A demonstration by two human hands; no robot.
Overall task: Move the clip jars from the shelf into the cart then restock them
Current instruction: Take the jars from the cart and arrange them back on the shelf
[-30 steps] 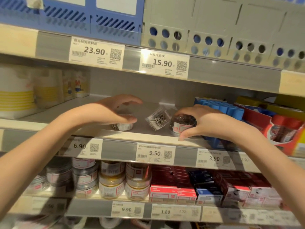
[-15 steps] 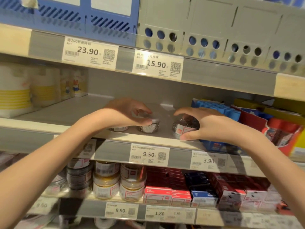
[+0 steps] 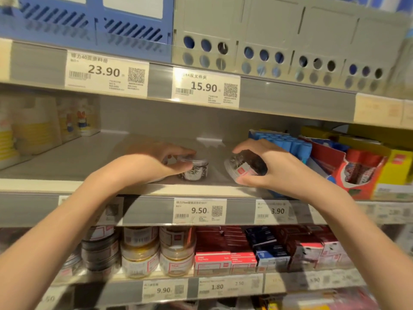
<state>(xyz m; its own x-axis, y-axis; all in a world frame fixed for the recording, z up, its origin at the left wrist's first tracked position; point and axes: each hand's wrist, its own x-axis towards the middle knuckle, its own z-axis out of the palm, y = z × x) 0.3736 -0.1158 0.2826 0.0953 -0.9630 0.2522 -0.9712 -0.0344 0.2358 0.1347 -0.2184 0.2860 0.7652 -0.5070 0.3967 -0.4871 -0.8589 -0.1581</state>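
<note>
On the middle shelf [image 3: 73,162] a small clear clip jar [image 3: 194,170] stands upright near the front edge. My left hand [image 3: 154,162] reaches over it, with thumb and fingertips pinching its lid. A second clear jar [image 3: 242,167] with a red-and-white label is tilted in my right hand [image 3: 270,168], whose fingers curl over its top with the thumb under its front. Part of another jar shows under my left palm, mostly hidden.
Blue tubes [image 3: 288,144] and a red display box [image 3: 357,171] crowd the shelf right of my right hand. White and yellow cups [image 3: 33,126] stand at the far left. The lower shelf holds stacked jars [image 3: 138,251] and red boxes [image 3: 223,251]. Price tags line the shelf edges.
The middle jar, lying on its side a second ago, now stands upright under my left fingers. My right hand has tipped its jar up off the shelf. The camera moved closer.
</note>
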